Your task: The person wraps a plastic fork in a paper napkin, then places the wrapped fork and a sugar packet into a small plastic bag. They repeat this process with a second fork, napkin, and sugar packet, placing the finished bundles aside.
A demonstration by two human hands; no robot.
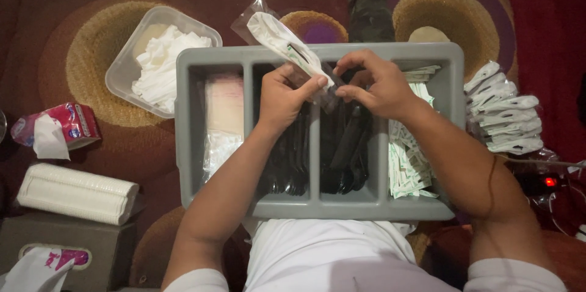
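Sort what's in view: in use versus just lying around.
In use: left hand and right hand gripping a clear cutlery packet; grey divided tray; black cutlery; sachets; finished packets.

Lying about: red tissue pack; tissue box.

I see my left hand [284, 98] and right hand [373, 84] both pinching a clear plastic sleeve [282, 38] with white contents; it slants up and away from my fingers. Directly below the grip sits a grey four-compartment tray [317, 206]: black cutlery [342, 157] lies under my hands, small paper sachets [408, 160] just right of the grip, clear packets [223, 115] to its left. Well left of it is a tub of white napkins [160, 63]; filled sleeves [505, 115] are piled far right.
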